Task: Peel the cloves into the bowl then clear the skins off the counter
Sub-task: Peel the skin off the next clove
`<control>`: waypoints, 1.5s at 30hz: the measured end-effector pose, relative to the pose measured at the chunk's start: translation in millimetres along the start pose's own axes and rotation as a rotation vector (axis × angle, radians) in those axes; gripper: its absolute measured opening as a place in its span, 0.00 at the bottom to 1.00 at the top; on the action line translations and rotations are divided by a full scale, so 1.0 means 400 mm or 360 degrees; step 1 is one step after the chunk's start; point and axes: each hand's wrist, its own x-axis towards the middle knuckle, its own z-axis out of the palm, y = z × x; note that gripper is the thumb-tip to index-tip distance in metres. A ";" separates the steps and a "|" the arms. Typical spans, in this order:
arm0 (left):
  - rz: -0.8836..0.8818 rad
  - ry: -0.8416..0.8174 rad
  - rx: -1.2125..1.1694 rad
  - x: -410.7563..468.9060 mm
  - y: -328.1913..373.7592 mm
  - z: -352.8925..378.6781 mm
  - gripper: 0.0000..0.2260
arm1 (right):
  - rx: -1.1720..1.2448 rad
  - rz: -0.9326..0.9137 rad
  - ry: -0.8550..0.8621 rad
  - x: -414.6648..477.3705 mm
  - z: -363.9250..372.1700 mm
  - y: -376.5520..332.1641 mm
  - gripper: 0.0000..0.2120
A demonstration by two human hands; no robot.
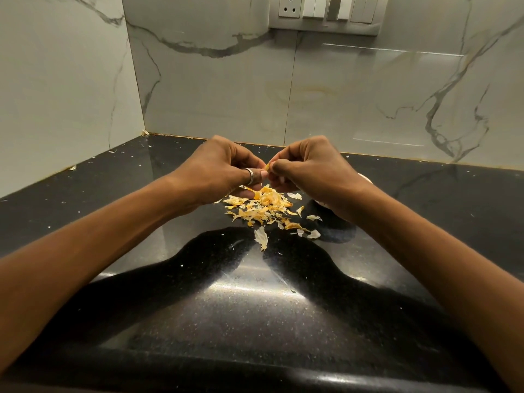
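The black speckled counter (226, 313) runs into a corner of pale, grey-veined wall tiles (221, 86), and a switch panel (326, 13) with a socket sits high on the wall beyond my hands. Light glares off the polished stone between my forearms.

My left hand (224, 165) and right hand (309, 165) are raised a little above the counter and meet fingertip to fingertip, both with fingers curled in. Between them I pinch a yellowish flake of skin (267, 166) that sticks up from the point where the fingers touch. I cannot tell whether a clove is inside that pinch, since my fingers cover it. A silver ring (249, 176) is on my left thumb.

Directly below my hands lies the pile of skins (261, 207), yellow and white scraps heaped loosely on the stone and thinning out toward me and toward my right forearm. One larger white skin (261, 237) lies apart from the heap, nearer to me. A few stray flecks (72, 167) sit well off past my left hand, along the foot of the side wall.

The bowl (365, 177) is behind my right wrist. Only a pale sliver of it shows past the wrist, so I cannot see what it holds.
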 end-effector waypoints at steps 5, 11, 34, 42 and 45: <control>0.0065 0.0042 0.0135 0.000 -0.005 0.001 0.04 | -0.0136 -0.0056 -0.0018 0.002 0.004 0.006 0.07; 0.0120 0.0052 0.0238 0.007 -0.012 -0.006 0.05 | -0.0276 -0.0131 -0.0086 0.001 -0.005 0.003 0.06; 0.0386 0.0004 0.0403 0.016 -0.016 -0.024 0.06 | -0.0653 -0.0357 -0.0163 -0.009 -0.015 -0.005 0.08; 0.0273 -0.0074 0.0258 0.008 -0.006 -0.023 0.06 | -0.0668 -0.0403 -0.0151 -0.010 -0.015 -0.005 0.09; 0.0221 -0.0078 0.0203 0.005 -0.001 -0.023 0.06 | -0.0658 -0.0393 -0.0142 -0.011 -0.014 -0.007 0.09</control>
